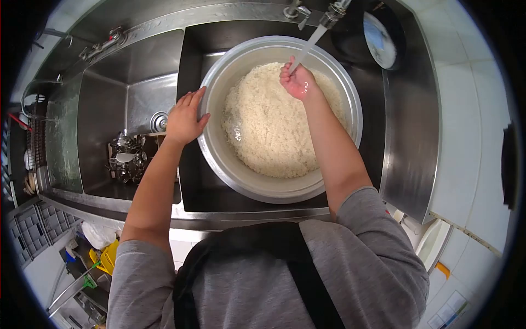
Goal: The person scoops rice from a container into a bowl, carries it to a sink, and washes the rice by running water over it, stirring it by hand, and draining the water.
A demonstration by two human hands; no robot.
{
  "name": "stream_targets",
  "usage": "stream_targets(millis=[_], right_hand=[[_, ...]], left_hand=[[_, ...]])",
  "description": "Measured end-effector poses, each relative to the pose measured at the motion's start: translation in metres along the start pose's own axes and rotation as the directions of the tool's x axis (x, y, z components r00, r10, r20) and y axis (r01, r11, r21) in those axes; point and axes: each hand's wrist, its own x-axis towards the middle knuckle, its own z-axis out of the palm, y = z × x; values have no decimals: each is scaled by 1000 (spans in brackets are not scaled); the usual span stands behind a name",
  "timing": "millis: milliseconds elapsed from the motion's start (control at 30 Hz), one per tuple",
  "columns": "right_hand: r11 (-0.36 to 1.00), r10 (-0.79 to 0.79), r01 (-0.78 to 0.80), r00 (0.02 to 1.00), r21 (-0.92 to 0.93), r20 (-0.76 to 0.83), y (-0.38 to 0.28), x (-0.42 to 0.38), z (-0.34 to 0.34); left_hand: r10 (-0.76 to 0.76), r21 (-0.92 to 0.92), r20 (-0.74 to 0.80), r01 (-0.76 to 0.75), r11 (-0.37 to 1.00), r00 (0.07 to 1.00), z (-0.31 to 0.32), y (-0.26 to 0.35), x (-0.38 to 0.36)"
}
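A big round metal basin full of white rice stands in the middle sink. My left hand lies against the basin's left rim, its fingers stretched and the thumb apart. Over the rice, toward the far right of the basin, my right hand is turned palm up with loosely curled fingers. It holds no object. Water from the faucet runs down in a stream onto this hand, and the palm looks wet. Water glints at the left edge of the rice.
Left of the basin is another sink with a drain and a holder of spoons and forks. A dark round pan stands at the back right. A second faucet sits at the back left. White tiles cover the right wall.
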Motion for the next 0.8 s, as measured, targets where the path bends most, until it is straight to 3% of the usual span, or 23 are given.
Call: stream_targets(millis=[33,100,133,200,233,300,367,433,467,500,533,567,700,733,767,800], right_hand=[[1000,5,-5,1000,-3,2,-1,5,0],[997,-11,-1,987,78,162,-2,4,2],[998,-2,-8,989,67,151,-5,1,0],[973,106,-47,961,-227,254,-14,-19,11],[971,116,-59,963,-232,242,-23,-32,12],[893,341,-137,827,-428,447,-57,-66,-3],[809,286,30,852,-586,439,-80,-113,-23],[479,228,-122,974,-869,-11,-82,-154,-43],[472,235,-130,972,-872,-18,-82,-163,-65],[-7,13,-50,999,-999,-50,-77,-165,-98],[-490,-192,-62,981,-869,39,-74,-165,-115],[-496,-182,-62,983,-866,34,-72,-165,-109],[-277,-212,-53,977,-959,8,-57,-132,-50],[37,-204,116,973,-993,106,-51,-114,-44],[345,-227,271,953,-899,200,-42,-95,-38],[561,-217,228,968,-796,125,-36,-82,-17]], left_hand=[[-10,15,22,9,1000,1000,1,1,0],[-20,23,8,20,1000,1000,-2,4,-1],[-19,31,4,18,999,1000,0,3,-1],[-12,36,-6,12,999,1000,2,2,-1],[-19,25,2,19,999,1000,3,2,-1],[-16,29,-5,16,999,1000,3,1,-1],[-23,22,-4,23,999,1000,3,1,-2],[-7,4,-24,7,1000,1000,3,1,-1],[-7,3,-32,7,1000,999,3,1,-1],[-19,-4,-32,19,1000,999,2,1,-1],[-27,4,-24,27,1000,999,2,2,0],[-34,13,-11,34,999,999,3,2,-1],[-42,-1,12,42,999,999,3,4,-2],[-22,-12,-4,22,1000,1000,4,2,-2],[-23,-9,-3,23,1000,1000,5,1,-2],[-22,0,-5,22,1000,1000,5,1,-3]])
